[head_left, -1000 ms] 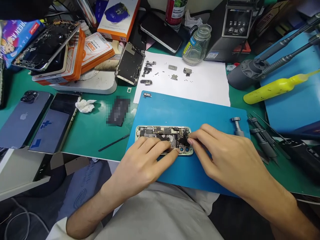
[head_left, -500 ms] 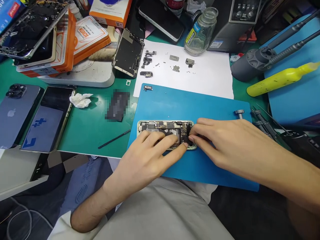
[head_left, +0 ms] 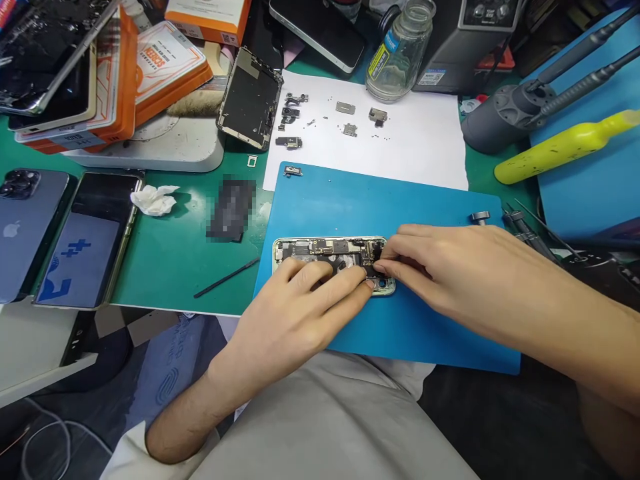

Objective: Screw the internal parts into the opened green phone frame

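Observation:
An opened phone (head_left: 345, 247) lies sideways on the blue mat (head_left: 350, 197), its circuit board and inner parts bare. My left hand (head_left: 287, 310) lies across its near side, bent fingers over the middle of the frame, holding it against the mat. The thumb and a fingertip come close to the board at the right end. From the right, my right hand (head_left: 425, 263) reaches in with thumb and forefinger pinched at that end, beside a dark part. What the pinch holds is hidden. Below the fingertips, round openings show in the phone's corner.
Small phone parts (head_left: 289, 143) and metal plates lie on white paper (head_left: 415, 147) behind the mat. A detached screen (head_left: 250, 100) leans by stacked boxes. On the left are two phones, crumpled tissue (head_left: 154, 200) and a black stick (head_left: 226, 277). A glass jar (head_left: 400, 57) and yellow bottle (head_left: 565, 150) stand beyond.
My right fingertips have shifted slightly left and away from me along the phone's end. The round openings in its near right corner now show. My left hand stays on the phone.

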The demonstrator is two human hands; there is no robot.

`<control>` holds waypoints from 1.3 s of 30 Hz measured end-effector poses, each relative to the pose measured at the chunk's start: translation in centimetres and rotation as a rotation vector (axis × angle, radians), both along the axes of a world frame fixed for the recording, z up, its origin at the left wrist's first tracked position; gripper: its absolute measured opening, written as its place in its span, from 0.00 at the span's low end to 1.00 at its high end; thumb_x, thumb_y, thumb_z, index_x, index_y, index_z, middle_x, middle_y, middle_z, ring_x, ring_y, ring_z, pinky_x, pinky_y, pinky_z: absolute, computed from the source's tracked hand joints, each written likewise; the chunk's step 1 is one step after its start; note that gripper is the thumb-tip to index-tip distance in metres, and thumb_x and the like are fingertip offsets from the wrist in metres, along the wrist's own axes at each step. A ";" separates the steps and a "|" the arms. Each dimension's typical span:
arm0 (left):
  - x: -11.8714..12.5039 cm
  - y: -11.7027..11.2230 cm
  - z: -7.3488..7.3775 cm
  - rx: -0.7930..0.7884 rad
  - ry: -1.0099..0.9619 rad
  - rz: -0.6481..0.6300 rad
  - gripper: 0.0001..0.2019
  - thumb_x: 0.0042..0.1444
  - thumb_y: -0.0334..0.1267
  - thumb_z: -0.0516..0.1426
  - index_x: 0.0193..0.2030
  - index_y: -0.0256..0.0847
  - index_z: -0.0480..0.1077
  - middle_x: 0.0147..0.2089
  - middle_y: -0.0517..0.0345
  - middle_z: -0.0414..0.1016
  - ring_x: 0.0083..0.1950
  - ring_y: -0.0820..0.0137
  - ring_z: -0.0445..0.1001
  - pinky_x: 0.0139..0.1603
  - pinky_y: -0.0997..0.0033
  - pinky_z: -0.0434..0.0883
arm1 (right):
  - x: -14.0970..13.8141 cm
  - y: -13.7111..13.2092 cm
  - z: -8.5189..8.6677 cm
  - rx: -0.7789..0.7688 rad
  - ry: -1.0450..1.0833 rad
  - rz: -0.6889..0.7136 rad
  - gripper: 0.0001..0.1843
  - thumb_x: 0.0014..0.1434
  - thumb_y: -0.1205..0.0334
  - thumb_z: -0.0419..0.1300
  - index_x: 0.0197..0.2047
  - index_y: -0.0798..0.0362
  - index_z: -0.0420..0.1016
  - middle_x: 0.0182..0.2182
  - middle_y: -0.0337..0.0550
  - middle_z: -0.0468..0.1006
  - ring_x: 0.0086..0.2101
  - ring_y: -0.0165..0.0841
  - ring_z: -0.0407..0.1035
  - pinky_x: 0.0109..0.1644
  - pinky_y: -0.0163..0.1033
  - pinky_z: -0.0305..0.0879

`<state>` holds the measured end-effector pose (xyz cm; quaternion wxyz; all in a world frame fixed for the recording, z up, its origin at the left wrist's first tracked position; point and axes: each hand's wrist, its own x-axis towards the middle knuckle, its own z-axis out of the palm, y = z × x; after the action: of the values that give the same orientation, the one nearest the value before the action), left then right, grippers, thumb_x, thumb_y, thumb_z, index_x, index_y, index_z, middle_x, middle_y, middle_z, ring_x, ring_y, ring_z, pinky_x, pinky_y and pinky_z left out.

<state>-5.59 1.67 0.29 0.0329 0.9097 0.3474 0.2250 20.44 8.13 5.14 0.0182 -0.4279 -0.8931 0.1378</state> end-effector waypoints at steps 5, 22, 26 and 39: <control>-0.1 0.0 0.1 0.009 0.025 -0.017 0.15 0.79 0.30 0.60 0.68 0.38 0.79 0.69 0.60 0.86 0.53 0.62 0.77 0.48 0.56 0.70 | 0.5 -1.0 0.4 0.059 0.123 -0.069 0.21 0.82 0.46 0.56 0.39 0.50 0.76 0.34 0.40 0.77 0.26 0.30 0.65 0.30 0.42 0.52; 0.2 -0.2 0.5 0.004 0.034 -0.026 0.17 0.77 0.28 0.62 0.68 0.36 0.79 0.67 0.53 0.86 0.55 0.58 0.78 0.50 0.54 0.71 | 0.8 -3.5 -2.0 -0.118 0.439 -0.280 0.10 0.79 0.55 0.64 0.47 0.49 0.83 0.40 0.40 0.80 0.34 0.29 0.71 0.37 0.37 0.68; 0.7 -0.4 0.9 -0.027 0.058 0.013 0.17 0.78 0.31 0.62 0.71 0.36 0.76 0.63 0.52 0.86 0.53 0.59 0.78 0.49 0.56 0.69 | 0.8 -3.4 -2.0 -0.151 0.446 -0.291 0.11 0.79 0.54 0.63 0.46 0.49 0.83 0.40 0.40 0.80 0.34 0.29 0.71 0.37 0.37 0.66; 1.8 -1.1 1.1 -0.198 0.021 0.183 0.19 0.79 0.49 0.60 0.72 0.50 0.77 0.78 0.40 0.71 0.83 0.45 0.61 0.81 0.35 0.54 | 2.0 -4.6 -2.0 0.055 0.445 -0.266 0.08 0.81 0.62 0.61 0.53 0.42 0.83 0.48 0.34 0.82 0.43 0.29 0.78 0.51 0.40 0.73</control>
<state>-3.80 0.60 1.44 0.0984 0.8689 0.4496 0.1822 22.45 3.55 3.11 0.2438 -0.5003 -0.8063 0.2004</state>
